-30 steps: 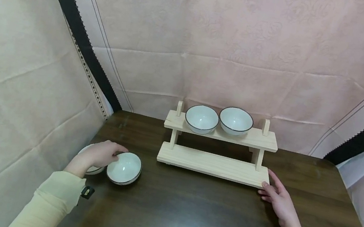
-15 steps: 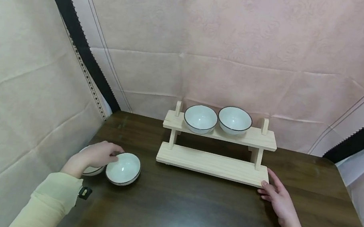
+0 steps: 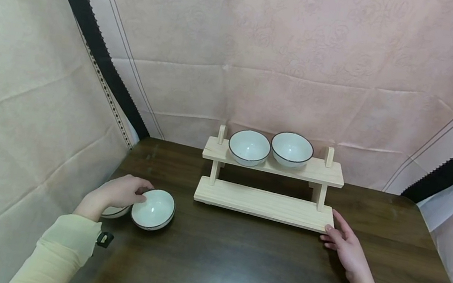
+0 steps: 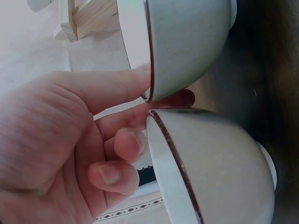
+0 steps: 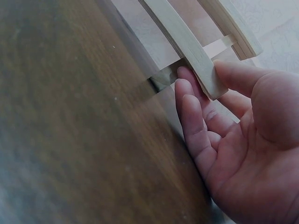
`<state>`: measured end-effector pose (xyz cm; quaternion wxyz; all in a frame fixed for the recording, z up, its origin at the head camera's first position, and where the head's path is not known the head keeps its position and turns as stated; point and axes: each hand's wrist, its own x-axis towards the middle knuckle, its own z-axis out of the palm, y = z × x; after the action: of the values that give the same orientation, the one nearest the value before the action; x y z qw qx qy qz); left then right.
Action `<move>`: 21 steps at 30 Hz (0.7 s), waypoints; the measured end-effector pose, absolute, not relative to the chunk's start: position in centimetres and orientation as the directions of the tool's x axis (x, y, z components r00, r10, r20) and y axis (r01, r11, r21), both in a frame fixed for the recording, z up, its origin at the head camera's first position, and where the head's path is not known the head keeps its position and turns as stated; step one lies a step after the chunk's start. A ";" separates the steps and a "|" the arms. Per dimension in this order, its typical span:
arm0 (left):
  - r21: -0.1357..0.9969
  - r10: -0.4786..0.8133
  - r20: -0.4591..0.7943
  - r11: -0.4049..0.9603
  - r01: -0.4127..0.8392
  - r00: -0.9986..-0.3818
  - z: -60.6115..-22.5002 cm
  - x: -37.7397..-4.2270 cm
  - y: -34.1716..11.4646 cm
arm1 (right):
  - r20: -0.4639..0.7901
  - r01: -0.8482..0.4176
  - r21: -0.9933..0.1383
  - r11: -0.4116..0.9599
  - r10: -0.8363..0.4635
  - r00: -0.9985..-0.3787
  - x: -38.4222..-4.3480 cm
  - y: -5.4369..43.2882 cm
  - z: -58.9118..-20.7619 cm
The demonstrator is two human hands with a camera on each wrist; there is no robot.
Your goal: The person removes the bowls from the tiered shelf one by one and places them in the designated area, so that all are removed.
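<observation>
At the left of the table, my left hand [image 3: 119, 192] pinches the near rim of a white bowl [image 3: 155, 211] with a dark rim line. In the left wrist view my thumb [image 4: 121, 86] lies inside that bowl [image 4: 191, 42], with a finger behind its outer wall. A second white bowl [image 4: 219, 163] stands close beside it, mostly covered by the hand in the head view. My right hand [image 3: 347, 251] grips the right end of the lower board of a two-tier wooden rack [image 3: 261, 203], thumb above and fingers beneath [image 5: 191, 112].
Two more white bowls, one at left [image 3: 249, 149] and one at right [image 3: 292, 150], sit side by side on the rack's upper board [image 3: 321, 173]. The brown wooden table [image 3: 223, 262] ends at a pale cloth backdrop [image 3: 312, 65] behind the rack. Cloth also hangs at both sides.
</observation>
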<state>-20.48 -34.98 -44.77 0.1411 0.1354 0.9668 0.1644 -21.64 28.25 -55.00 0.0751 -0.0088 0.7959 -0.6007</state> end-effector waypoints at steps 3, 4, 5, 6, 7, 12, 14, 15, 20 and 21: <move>0.370 0.308 -0.220 0.904 0.213 -0.926 -44.7 -20.5 -35.0 | -0.112 0.079 -0.957 0.279 -0.105 -0.988 -21.7 28.3 -55.1; 0.374 0.306 -0.218 0.903 0.210 -0.927 -44.7 -20.5 -35.1 | -0.112 0.079 -0.957 0.280 -0.104 -0.988 -21.7 28.3 -55.2; 0.378 0.305 -0.218 0.902 0.208 -0.927 -44.7 -20.6 -35.1 | -0.114 0.081 -0.956 0.282 -0.102 -0.988 -21.7 28.3 -55.2; 0.381 0.306 -0.217 0.901 0.208 -0.927 -44.7 -20.6 -35.2 | -0.115 0.082 -0.955 0.284 -0.101 -0.988 -21.7 28.3 -55.2; 0.384 0.303 -0.218 0.900 0.204 -0.928 -44.8 -20.7 -35.2 | -0.115 0.082 -0.955 0.285 -0.100 -0.988 -21.7 28.3 -55.2; 0.389 0.302 -0.218 0.899 0.201 -0.928 -44.8 -20.9 -35.5 | -0.117 0.086 -0.955 0.284 -0.096 -0.988 -21.6 28.2 -55.0; 0.391 0.304 -0.216 0.898 0.203 -0.928 -44.7 -20.9 -35.4 | -0.116 0.085 -0.955 0.283 -0.096 -0.989 -21.6 28.2 -55.0; 0.391 0.304 -0.216 0.898 0.203 -0.928 -44.7 -20.8 -35.4 | -0.115 0.084 -0.956 0.283 -0.096 -0.989 -21.6 28.2 -55.0; 0.393 0.301 -0.207 0.897 0.203 -0.931 -44.4 -20.7 -35.2 | -0.113 0.080 -0.955 0.285 -0.100 -0.989 -21.6 28.1 -54.9; 0.390 0.301 -0.204 0.898 0.205 -0.932 -44.4 -20.7 -35.2 | -0.113 0.080 -0.955 0.286 -0.100 -0.989 -21.5 28.1 -54.9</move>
<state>-20.68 -35.20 -44.36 0.1305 0.1311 0.9653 0.1844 -21.54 28.13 -54.92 0.0752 -0.0063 0.7982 -0.5976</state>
